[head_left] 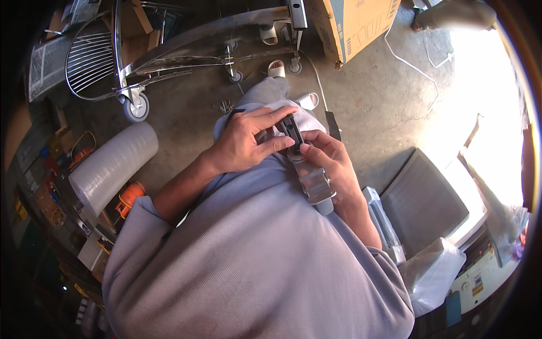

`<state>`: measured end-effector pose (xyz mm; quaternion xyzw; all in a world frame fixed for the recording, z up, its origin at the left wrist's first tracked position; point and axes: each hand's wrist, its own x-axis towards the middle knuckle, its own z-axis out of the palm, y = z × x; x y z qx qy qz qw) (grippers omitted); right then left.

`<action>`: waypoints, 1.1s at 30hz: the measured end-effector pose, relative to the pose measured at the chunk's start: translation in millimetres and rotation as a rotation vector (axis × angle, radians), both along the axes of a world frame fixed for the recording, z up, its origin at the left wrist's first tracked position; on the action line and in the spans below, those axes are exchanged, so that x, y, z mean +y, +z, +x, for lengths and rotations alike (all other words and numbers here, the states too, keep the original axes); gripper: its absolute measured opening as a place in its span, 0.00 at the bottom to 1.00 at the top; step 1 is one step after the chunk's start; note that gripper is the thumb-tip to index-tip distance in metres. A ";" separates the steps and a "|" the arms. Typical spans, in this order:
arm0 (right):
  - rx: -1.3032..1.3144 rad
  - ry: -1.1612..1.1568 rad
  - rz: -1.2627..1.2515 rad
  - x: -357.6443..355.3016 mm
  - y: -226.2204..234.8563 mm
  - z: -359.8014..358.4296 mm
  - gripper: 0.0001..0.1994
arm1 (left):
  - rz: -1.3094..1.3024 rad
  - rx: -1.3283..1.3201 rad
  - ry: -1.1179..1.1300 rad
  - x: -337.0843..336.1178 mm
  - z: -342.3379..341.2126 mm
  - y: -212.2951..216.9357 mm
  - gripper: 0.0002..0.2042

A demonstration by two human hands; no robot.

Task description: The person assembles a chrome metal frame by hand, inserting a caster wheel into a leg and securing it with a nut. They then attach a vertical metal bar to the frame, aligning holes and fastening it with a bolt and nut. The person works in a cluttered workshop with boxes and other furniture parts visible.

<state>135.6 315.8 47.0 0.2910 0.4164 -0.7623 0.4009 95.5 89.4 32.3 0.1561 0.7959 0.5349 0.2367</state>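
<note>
Over my lap I hold a narrow black slotted piece [291, 131] between my two hands. Its near end meets a shiny metal bracket [316, 183] with a bent, clip-like end; whether the two are joined I cannot tell. My left hand [248, 138] is closed on the black piece from the left, index finger at the far end and thumb on its side. My right hand [330, 155] pinches the near end with thumb and fingers, and the bracket lies along that palm. Parts of both pieces are hidden by my fingers.
A chrome trolley [209, 35] on casters stands ahead, beside a large cardboard box [355, 25]. Small screws [226, 106] and a white cable [415, 61] lie on the concrete floor. Left is a bubble-wrap roll [116, 164]; right, a grey panel [426, 203] and a plastic-wrapped bundle [435, 271].
</note>
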 end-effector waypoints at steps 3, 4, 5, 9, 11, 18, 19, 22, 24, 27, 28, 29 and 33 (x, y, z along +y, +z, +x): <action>-0.027 -0.013 -0.029 1.2 -2.6 -0.6 0.13 | -0.002 0.015 -0.010 0.1 -4.2 0.2 0.27; -0.037 -0.008 -0.043 1.4 -3.6 -0.5 0.12 | -0.016 0.028 -0.018 -0.3 -5.4 0.5 0.28; -0.045 -0.004 -0.056 1.8 -4.9 -0.9 0.13 | -0.008 0.016 -0.017 -1.1 -6.5 1.4 0.28; -0.029 -0.019 -0.130 2.9 -13.8 -5.0 0.12 | -0.030 -0.008 -0.042 -3.8 -13.6 3.5 0.27; -0.060 -0.040 -0.129 1.6 -18.9 -7.8 0.11 | -0.037 -0.009 -0.058 -4.3 -19.3 3.2 0.27; -0.029 -0.102 -0.178 -0.6 -32.5 -24.7 0.09 | -0.094 -0.108 -0.090 -3.7 -47.9 4.1 0.28; -0.042 -0.092 -0.159 -1.1 -34.1 -27.7 0.09 | -0.130 -0.099 -0.114 -3.4 -54.5 5.4 0.28; -0.039 -0.142 -0.176 -1.0 -39.3 -38.0 0.09 | -0.142 0.127 -0.060 1.5 -76.1 10.1 0.27; -0.060 -0.229 -0.187 -0.4 -42.3 -45.8 0.10 | -0.151 0.099 0.069 1.2 -97.5 12.3 0.21; -0.093 -0.302 -0.145 -2.4 -47.2 -58.1 0.09 | -0.127 0.217 0.244 4.6 -143.2 -1.2 0.17; -0.069 -0.295 -0.117 -3.9 -50.0 -63.9 0.09 | -0.111 0.314 0.302 8.1 -159.6 -10.7 0.16; -0.060 -0.282 -0.085 -5.9 -53.4 -70.5 0.09 | -0.069 0.361 0.384 12.5 -176.5 -22.2 0.16; -0.027 -0.269 -0.018 -15.7 -63.2 -91.6 0.09 | -0.055 0.157 0.533 22.0 -244.3 -63.3 0.41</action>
